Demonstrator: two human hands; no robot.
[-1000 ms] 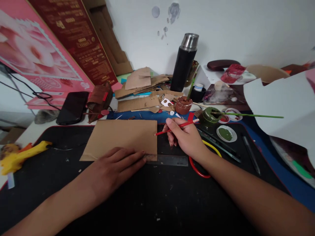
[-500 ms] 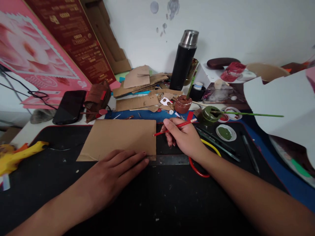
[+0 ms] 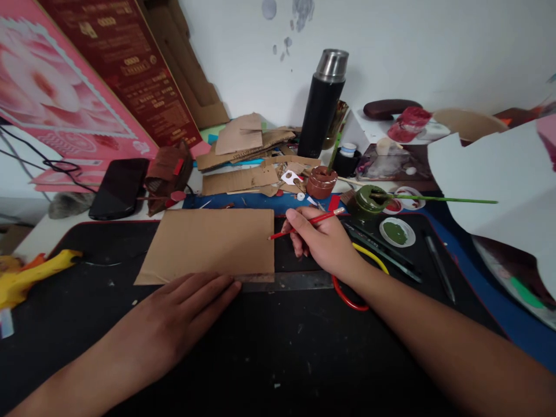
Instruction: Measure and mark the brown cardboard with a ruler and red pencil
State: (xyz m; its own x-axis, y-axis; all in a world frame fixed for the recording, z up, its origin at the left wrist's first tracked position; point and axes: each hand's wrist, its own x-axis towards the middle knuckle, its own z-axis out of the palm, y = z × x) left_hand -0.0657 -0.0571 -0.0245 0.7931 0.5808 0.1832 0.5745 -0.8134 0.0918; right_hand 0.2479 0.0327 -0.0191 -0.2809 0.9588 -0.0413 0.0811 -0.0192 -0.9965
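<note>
A rectangular piece of cardboard [image 3: 212, 240] lies flat on the black mat [image 3: 278, 347]. Along its near edge runs a clear ruler [image 3: 299, 282], reaching past the cardboard to the right. My left hand [image 3: 182, 315] rests flat, fingers stretched out over the ruler's left part and the cardboard's lower edge. Between the thumb and fingers of my right hand [image 3: 324, 240] is a red pencil [image 3: 319, 218]. Its tip points left, close to the cardboard's right edge; whether it touches cannot be made out. Partly behind my right wrist are red and yellow scissor-like loops [image 3: 347, 298].
Right of my hand lie dark pencils [image 3: 391, 255], a lid of green paint [image 3: 397, 232] and an open green paint jar [image 3: 369, 202] with a brush. Behind stand a brown paint jar [image 3: 321, 182], cardboard scraps [image 3: 243, 174] and a black thermos [image 3: 322, 107]. A phone [image 3: 119, 188] lies left.
My left hand has slid left along the ruler, uncovering more of it and of the cardboard's lower edge. My right hand stays in nearly the same place with the pencil.
</note>
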